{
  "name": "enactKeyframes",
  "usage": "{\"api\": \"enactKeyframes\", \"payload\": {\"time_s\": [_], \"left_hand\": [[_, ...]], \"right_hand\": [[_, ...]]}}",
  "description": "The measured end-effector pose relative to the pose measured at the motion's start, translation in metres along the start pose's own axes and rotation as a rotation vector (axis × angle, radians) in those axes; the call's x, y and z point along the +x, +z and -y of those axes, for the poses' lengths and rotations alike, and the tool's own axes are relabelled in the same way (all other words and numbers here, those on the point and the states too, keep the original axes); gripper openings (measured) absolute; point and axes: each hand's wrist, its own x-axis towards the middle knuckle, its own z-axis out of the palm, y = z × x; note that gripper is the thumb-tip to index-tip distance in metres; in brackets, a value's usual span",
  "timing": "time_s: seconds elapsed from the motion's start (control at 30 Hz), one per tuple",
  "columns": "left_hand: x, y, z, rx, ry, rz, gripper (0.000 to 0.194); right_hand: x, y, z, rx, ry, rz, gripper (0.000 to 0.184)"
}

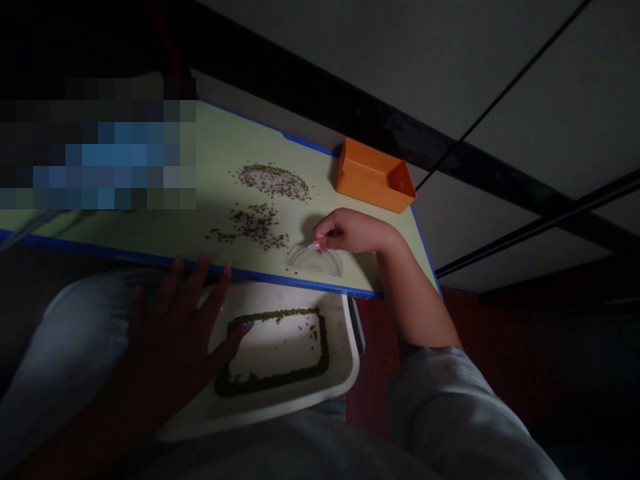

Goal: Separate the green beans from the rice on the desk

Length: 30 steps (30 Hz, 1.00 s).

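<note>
My right hand (350, 231) is closed in a pinch over the pale yellow-green board (210, 147) with a blue edge. What it holds, if anything, is too small to make out. Just below its fingertips lies a half-round protractor shape (315, 262). To its left are a loose patch of dark green beans (257, 225) and, farther back, a pile of beans mixed with pale grains (273, 181). My left hand (173, 323), fingers spread, hovers at the board's near edge. Its thumb reaches over a white basin (343, 360) with green beans (280, 381) along its floor's border.
An orange open box (373, 183) stands at the board's back right corner. Grey cabinet panels (500, 120) rise behind it. A blurred blue area covers the left. The basin sits below the board's front edge, above a reddish floor (370, 360).
</note>
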Motion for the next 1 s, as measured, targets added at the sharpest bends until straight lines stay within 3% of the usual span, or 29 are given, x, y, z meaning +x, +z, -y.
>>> {"api": "enactKeyframes", "payload": {"time_s": [0.5,0.73,1.0], "left_hand": [[-0.001,0.003,0.002,0.007,-0.007,-0.017,0.067],[0.001,0.000,-0.001,0.032,-0.005,-0.003,0.066],[-0.002,0.007,0.005,0.068,0.016,-0.016,0.070]], "right_hand": [[0.004,0.004,0.002,0.061,-0.057,0.039,0.029],[-0.004,-0.003,0.000,-0.004,0.048,-0.045,0.031],[-0.003,-0.006,0.002,-0.088,0.187,-0.052,0.030]]}}
